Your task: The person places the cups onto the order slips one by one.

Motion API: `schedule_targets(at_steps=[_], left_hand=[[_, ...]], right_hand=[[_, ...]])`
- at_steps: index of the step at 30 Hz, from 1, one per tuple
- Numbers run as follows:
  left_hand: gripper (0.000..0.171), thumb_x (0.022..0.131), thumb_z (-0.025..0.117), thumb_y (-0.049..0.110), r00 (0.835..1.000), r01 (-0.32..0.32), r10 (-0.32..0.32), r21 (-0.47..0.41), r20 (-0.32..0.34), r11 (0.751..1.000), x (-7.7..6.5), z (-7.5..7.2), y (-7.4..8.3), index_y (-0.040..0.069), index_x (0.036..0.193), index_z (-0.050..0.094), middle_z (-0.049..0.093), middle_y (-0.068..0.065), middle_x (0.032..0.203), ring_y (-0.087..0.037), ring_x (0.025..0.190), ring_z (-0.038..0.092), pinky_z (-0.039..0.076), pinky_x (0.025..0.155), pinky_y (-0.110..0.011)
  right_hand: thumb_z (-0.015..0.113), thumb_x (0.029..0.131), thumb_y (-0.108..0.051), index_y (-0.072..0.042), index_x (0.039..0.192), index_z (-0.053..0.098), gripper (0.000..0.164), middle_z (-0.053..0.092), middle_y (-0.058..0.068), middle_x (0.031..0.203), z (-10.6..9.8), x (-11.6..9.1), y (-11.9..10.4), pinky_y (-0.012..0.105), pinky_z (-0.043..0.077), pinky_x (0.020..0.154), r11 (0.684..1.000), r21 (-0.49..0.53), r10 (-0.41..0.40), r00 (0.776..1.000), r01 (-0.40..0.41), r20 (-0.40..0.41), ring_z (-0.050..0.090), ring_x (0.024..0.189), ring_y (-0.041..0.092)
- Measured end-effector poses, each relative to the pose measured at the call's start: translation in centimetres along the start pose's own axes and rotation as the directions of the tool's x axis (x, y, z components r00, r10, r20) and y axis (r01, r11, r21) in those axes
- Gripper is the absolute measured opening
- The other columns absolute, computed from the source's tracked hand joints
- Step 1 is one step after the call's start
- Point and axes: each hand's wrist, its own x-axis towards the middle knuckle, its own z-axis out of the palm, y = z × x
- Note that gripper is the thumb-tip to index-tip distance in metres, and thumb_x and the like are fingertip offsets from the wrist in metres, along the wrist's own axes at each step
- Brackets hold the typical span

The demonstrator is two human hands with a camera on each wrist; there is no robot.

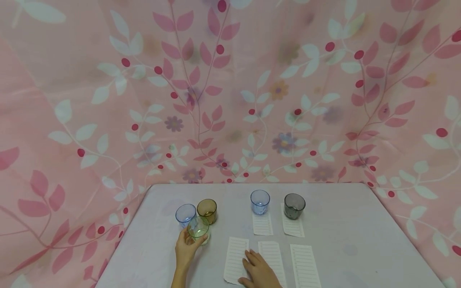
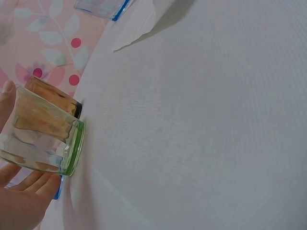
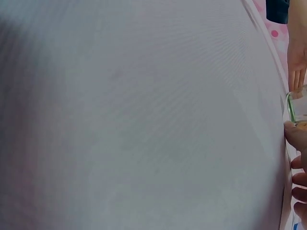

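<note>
Head view shows floral cloth [image 1: 237, 88] behind white table [image 1: 353, 240] and green glass [image 1: 199, 229].

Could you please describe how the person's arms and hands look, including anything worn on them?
The left hand and right hand show no visible gloves or rings. By the left forearm is a dark blue piece, perhaps a sleeve edge.

No legible text, label, brand or number; line-like marks on white paper strips [image 1: 305, 266] too small to read.
</note>
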Motion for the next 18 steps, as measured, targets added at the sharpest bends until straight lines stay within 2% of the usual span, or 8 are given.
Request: schedule_targets(at_steps=[7,13,18], left_hand=[[0.074,0.072,0.082,0.015,1.000,0.010,-0.010,0.013,0.000,1.000,-0.01,0.05,-0.08,-0.011,0.129,0.043,0.051,-0.034,0.125,-0.045,0.114,0.053,0.044,0.097,-0.048],[0.074,0.072,0.082,0.014,1.000,0.006,-0.006,0.004,-0.005,1.000,0.05,0.04,0.06,-0.011,0.130,0.043,0.051,-0.033,0.125,-0.045,0.115,0.052,0.043,0.098,-0.048],[0.075,0.072,0.082,0.013,1.000,0.007,-0.007,0.002,-0.005,1.000,0.01,0.02,0.07,-0.011,0.130,0.042,0.051,-0.033,0.125,-0.044,0.115,0.052,0.043,0.098,-0.047]], right_hand=[[0.056,0.086,-0.055,0.000,0.109,0.068,0.061,0.061,0.020,0.119,-0.49,-0.53,0.05,0.043,0.047,0.093,0.999,-0.042,-0.019,0.999,0.017,-0.037,0.055,0.112,0.034],[0.055,0.086,-0.056,0.001,0.111,0.067,0.063,0.060,0.020,0.121,-0.26,-0.72,0.27,0.043,0.045,0.096,0.999,-0.032,0.014,1.000,-0.013,0.014,0.054,0.115,0.034],[0.055,0.088,-0.054,0.003,0.110,0.067,0.063,0.060,0.021,0.120,-0.23,-0.79,0.25,0.044,0.046,0.095,1.000,-0.008,-0.006,1.000,0.006,0.005,0.054,0.114,0.035]])
